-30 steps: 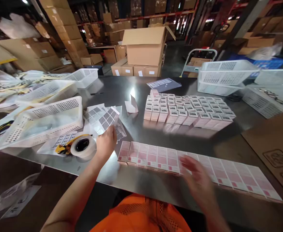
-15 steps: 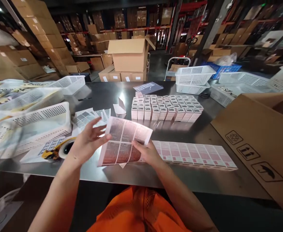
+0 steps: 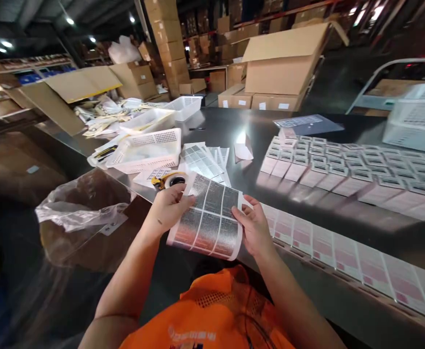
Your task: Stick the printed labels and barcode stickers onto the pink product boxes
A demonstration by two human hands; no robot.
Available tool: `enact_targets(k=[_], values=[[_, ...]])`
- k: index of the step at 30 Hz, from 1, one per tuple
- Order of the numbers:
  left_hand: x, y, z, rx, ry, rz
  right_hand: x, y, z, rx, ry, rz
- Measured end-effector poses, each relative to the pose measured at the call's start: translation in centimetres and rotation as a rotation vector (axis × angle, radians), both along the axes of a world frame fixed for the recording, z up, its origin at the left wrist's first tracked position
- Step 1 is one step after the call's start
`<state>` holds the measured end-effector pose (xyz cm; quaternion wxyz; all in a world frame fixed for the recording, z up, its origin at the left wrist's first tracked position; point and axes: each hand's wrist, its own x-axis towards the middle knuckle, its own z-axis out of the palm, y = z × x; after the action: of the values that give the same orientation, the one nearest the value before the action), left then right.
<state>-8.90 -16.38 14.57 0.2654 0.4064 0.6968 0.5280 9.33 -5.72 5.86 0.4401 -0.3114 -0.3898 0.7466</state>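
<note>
This is a big warehouse where things get packed. Tall stacks of brown boxes (image 3: 166, 29) fill the racks at the back, and an open cardboard box (image 3: 283, 60) stands behind a long metal surface (image 3: 343, 213). White baskets (image 3: 149, 150) and rows of small pink boxes (image 3: 343, 167) sit on it.

Just one view here, a head cam, so nothing else shares the scene with it. It sits above the person's orange vest (image 3: 212, 315) and looks forward and down, tilted a bit off level so the steel table (image 3: 343, 203) slants across the shot. Closest thing is the grip itself: left hand (image 3: 166, 208) and right hand (image 3: 256, 228) pinching the label sheet (image 3: 208, 215) dead center, close under the lens. Beyond the grip the table runs away toward the open carton (image 3: 281, 63); off to the grip's left is a white basket (image 3: 147, 150), to its right the rows of pink boxes (image 3: 343, 167). Edges are stretched, wide-angle style.
</note>
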Motion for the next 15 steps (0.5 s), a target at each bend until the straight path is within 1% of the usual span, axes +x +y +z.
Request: enact_targets(k=[2, 3, 4, 5, 7, 8, 9, 10, 11, 12, 13, 15], values=[[-1.1, -1.2, 0.4, -0.037, 0.067, -0.028, -1.2, -0.4, -0.4, 0.048, -0.061, 0.057], [-1.6, -1.7, 0.3, -0.064, 0.113, -0.043, -1.7, -0.6, -0.6, 0.112, -0.104, 0.044], [-2.1, -2.0, 0.1, -0.096, 0.177, -0.042, -1.9, -0.7, -0.7, 0.212, -0.157, -0.012], [-2.5, -2.1, -0.3, -0.132, 0.247, -0.028, -2.0, -0.9, -0.7, 0.350, -0.220, -0.102], [-3.0, -1.8, -1.2, -0.201, 0.355, 0.009, -2.0, -1.3, -0.2, 0.705, -0.340, -0.294], [-3.0, -1.5, -1.7, -0.228, 0.389, 0.022, -1.9, -1.5, 0.3, 0.893, -0.376, -0.323], [-3.0, -1.1, -2.1, -0.250, 0.409, 0.028, -2.0, -1.6, 1.1, 1.062, -0.387, -0.288], [-2.9, -0.7, -2.4, -0.266, 0.415, 0.026, -2.1, -1.7, 1.9, 1.195, -0.369, -0.189], [-2.8, -0.2, -2.7, -0.275, 0.411, 0.015, -2.4, -1.8, 2.7, 1.285, -0.332, -0.066], [-2.6, 0.3, -3.0, -0.282, 0.406, -0.004, -2.7, -1.8, 3.4, 1.336, -0.294, 0.040], [-2.4, 0.8, -3.2, -0.284, 0.398, -0.031, -3.2, -1.7, 4.1, 1.357, -0.268, 0.113], [-2.1, 1.6, -3.8, -0.270, 0.369, -0.100, -4.1, -1.4, 4.9, 1.354, -0.275, 0.160]])
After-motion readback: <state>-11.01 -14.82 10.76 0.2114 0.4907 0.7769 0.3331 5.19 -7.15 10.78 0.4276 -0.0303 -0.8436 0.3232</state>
